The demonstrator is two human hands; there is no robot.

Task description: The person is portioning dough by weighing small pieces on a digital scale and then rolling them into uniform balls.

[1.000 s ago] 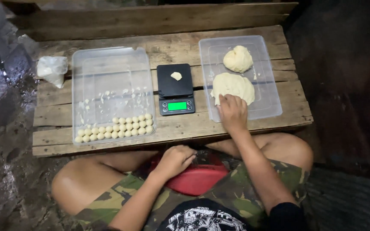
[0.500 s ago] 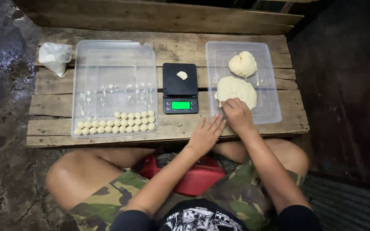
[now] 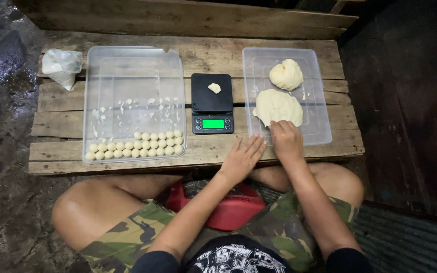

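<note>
Right hand (image 3: 285, 141), fingers curled and pinching the near edge of the flattened dough (image 3: 279, 107) in the right-side tray (image 3: 319, 132); left hand (image 3: 242, 157) lay spread beside it; the dough looked soft, tearable, best nipped at its rim.

The left hand (image 3: 243, 159) was the one that moved most: a second earlier it lay down in the lap by the red stool (image 3: 228, 207), then it came up to the wooden table's (image 3: 203, 151) front edge and ended flat, fingers spread, just beside the near corner of the right tray (image 3: 324, 134). The right hand (image 3: 285, 141) slid a little nearer along the flat dough (image 3: 278, 106), to its near edge
</note>
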